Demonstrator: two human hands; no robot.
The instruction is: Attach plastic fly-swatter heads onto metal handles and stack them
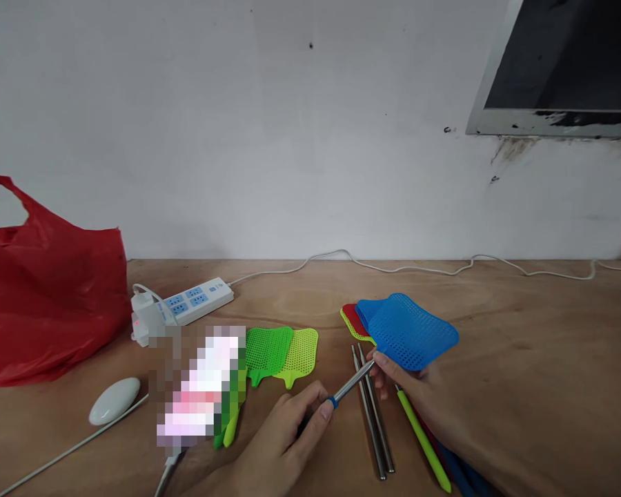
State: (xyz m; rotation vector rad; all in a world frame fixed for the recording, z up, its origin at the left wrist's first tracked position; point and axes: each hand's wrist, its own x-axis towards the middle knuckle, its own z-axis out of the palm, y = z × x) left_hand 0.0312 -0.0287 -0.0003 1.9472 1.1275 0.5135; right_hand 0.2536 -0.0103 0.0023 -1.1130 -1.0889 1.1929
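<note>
A fly swatter with a blue mesh head [414, 330] and a metal rod [352, 384] is held between my two hands. My left hand [284, 431] is closed around its handle end, just below a blue collar. With thumb and fingers my right hand [406, 379] pinches it where the rod meets the head. Under and beside the blue head lie another blue head and red and yellow-green swatter heads [356, 321]. Below my hands are two loose metal rods [375, 421]. A yellow-green handle [421, 438] lies by my right wrist, with red and blue handles partly hidden under the arm.
Green swatter heads [269, 348] lie left of centre beside a blurred-out lit object [201, 386] with a cable. A power strip [201, 300], a white oval object [114, 400] and a red plastic bag [46, 297] are on the left. A white cord runs along the wall.
</note>
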